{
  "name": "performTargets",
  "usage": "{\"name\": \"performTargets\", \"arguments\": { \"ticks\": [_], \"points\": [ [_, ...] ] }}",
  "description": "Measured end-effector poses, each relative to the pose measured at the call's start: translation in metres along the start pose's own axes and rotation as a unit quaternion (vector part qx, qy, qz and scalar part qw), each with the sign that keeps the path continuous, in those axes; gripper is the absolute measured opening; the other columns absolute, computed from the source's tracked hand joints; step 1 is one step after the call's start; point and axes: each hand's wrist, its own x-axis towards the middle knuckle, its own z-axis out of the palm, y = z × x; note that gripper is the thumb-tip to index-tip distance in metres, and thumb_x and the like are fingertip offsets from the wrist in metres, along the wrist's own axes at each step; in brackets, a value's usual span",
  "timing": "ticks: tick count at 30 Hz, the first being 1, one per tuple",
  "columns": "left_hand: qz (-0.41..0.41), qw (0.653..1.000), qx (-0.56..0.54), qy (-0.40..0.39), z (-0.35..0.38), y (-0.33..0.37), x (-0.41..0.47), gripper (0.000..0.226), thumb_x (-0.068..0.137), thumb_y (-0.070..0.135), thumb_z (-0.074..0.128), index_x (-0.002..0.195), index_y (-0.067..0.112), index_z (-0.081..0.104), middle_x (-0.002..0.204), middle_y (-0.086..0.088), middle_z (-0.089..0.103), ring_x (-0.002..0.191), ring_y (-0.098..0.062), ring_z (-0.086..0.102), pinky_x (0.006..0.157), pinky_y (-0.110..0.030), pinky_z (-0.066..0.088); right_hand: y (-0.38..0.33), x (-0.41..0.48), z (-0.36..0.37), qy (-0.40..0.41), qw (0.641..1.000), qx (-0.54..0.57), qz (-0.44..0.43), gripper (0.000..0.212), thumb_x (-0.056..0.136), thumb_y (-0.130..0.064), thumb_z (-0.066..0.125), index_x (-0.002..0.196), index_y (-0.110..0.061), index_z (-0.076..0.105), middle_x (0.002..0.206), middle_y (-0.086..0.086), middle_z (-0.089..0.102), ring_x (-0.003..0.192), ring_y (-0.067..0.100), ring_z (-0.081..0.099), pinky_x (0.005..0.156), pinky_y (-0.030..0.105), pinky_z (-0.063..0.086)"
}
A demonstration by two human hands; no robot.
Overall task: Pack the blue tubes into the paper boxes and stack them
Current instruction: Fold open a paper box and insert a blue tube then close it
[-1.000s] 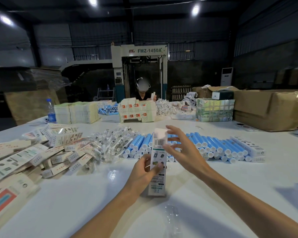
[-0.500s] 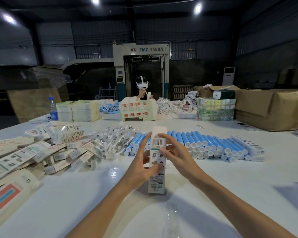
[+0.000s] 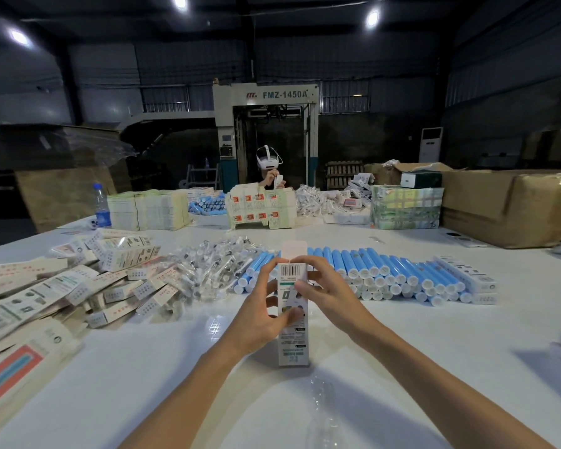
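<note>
Flattened boxes (image 3: 39, 293) heaped on the left of the white table (image 3: 143, 367), overlapping. Water bottle (image 3: 101, 205) upright behind them at the far edge, just beside stacks of flat cartons (image 3: 149, 209). Next, a heap of clear plastic packets (image 3: 208, 270), touching the left end of the blue tubes (image 3: 399, 270). Centre: paper box (image 3: 292, 348) stands upright on the table, barcode toward the camera, top flap sticking up open. Left hand (image 3: 259, 319) grasps it at mid height, thumb on the front face, fingers round the left side. Right hand (image 3: 327, 296) grasps the upper part, fingers by the barcode, thumb on the front. Person in a white headset (image 3: 269, 160) sits across the table. Tubes lie in a row behind the hands, white caps toward the camera, running right. Closed boxes (image 3: 467, 273) lie against the row's right end. Brown cardboard cartons (image 3: 512, 205) at the far right, at the back.
</note>
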Motion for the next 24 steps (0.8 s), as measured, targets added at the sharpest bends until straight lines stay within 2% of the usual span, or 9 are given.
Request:
{"name": "performTargets", "arguments": {
  "ticks": [4,7,9,11,14,16,18,21,24],
  "points": [
    [-0.019,1.000,0.002,-0.001,-0.002,0.000,0.002,0.092,0.090,0.032,0.087,0.156,0.048,0.025,0.126,0.014,0.071,0.120,-0.012,0.069,0.087,-0.023,0.059,-0.011,0.008,-0.009,0.003,0.999,0.024,0.040,0.019,0.102,-0.029,0.066,0.121,-0.032,0.067,0.113,-0.005,0.077,0.107,0.016,0.073,0.087,0.029,0.059],
    [-0.021,1.000,0.018,-0.001,-0.002,-0.001,0.002,0.091,0.091,0.032,0.086,0.156,0.046,0.025,0.129,0.015,0.071,0.123,-0.009,0.067,0.091,-0.021,0.056,-0.013,0.017,-0.011,0.041,0.995,0.081,0.038,0.021,0.106,-0.030,0.061,0.126,-0.028,0.057,0.114,0.005,0.076,0.103,0.026,0.075,0.095,0.041,0.059],
    [-0.020,0.999,0.029,-0.004,-0.003,-0.002,0.003,0.091,0.092,0.028,0.085,0.157,0.045,0.024,0.132,0.015,0.070,0.125,-0.009,0.066,0.096,-0.026,0.054,-0.013,0.026,-0.012,0.048,0.994,0.085,0.056,0.026,0.106,-0.035,0.059,0.131,-0.029,0.053,0.111,0.009,0.078,0.101,0.028,0.076,0.099,0.047,0.057],
    [-0.022,0.999,0.039,-0.004,-0.004,-0.004,0.003,0.093,0.092,0.027,0.084,0.160,0.042,0.021,0.136,0.015,0.068,0.126,-0.008,0.065,0.100,-0.032,0.053,-0.015,0.034,-0.015,0.032,0.996,0.060,0.058,0.026,0.107,-0.033,0.057,0.133,-0.027,0.057,0.110,0.008,0.079,0.098,0.027,0.077,0.095,0.048,0.060],
    [-0.023,0.998,0.050,-0.004,-0.004,-0.004,0.003,0.095,0.094,0.026,0.083,0.161,0.043,0.019,0.137,0.016,0.068,0.125,-0.006,0.065,0.105,-0.038,0.054,-0.019,0.040,-0.018,0.025,0.999,-0.011,0.020,0.019,0.108,-0.014,0.055,0.123,-0.019,0.065,0.104,0.008,0.079,0.092,0.026,0.078,0.080,0.045,0.065],
    [-0.027,0.998,0.053,0.001,-0.003,-0.003,0.003,0.097,0.095,0.026,0.082,0.163,0.041,0.016,0.139,0.012,0.067,0.127,-0.008,0.065,0.108,-0.045,0.054,-0.017,0.040,-0.020,0.020,0.998,-0.051,0.005,0.017,0.107,-0.009,0.054,0.116,-0.016,0.067,0.104,0.007,0.079,0.094,0.025,0.077,0.078,0.041,0.066],
    [-0.031,0.998,0.053,0.004,-0.003,-0.002,0.004,0.098,0.095,0.027,0.082,0.164,0.040,0.014,0.140,0.009,0.066,0.128,-0.009,0.064,0.109,-0.049,0.054,-0.015,0.037,-0.020,0.004,0.999,-0.048,0.009,0.015,0.108,-0.017,0.055,0.114,-0.014,0.069,0.107,0.004,0.079,0.099,0.025,0.076,0.081,0.038,0.065],
    [-0.035,0.998,0.057,-0.002,-0.002,-0.001,0.004,0.099,0.094,0.032,0.082,0.164,0.044,0.013,0.141,0.011,0.065,0.130,-0.011,0.063,0.109,-0.051,0.054,-0.018,0.031,-0.019,0.000,1.000,-0.011,0.013,0.031,0.107,-0.039,0.057,0.111,-0.012,0.072,0.112,-0.004,0.079,0.101,0.020,0.076,0.081,0.032,0.063],
    [-0.034,0.997,0.062,-0.007,0.000,0.000,0.003,0.100,0.095,0.034,0.081,0.164,0.045,0.009,0.142,0.016,0.061,0.132,-0.010,0.061,0.110,-0.051,0.053,-0.020,0.032,-0.017,0.022,0.999,0.025,0.038,0.032,0.105,-0.037,0.062,0.107,-0.007,0.074,0.107,0.000,0.081,0.097,0.022,0.078,0.079,0.032,0.063]
  ]
}}
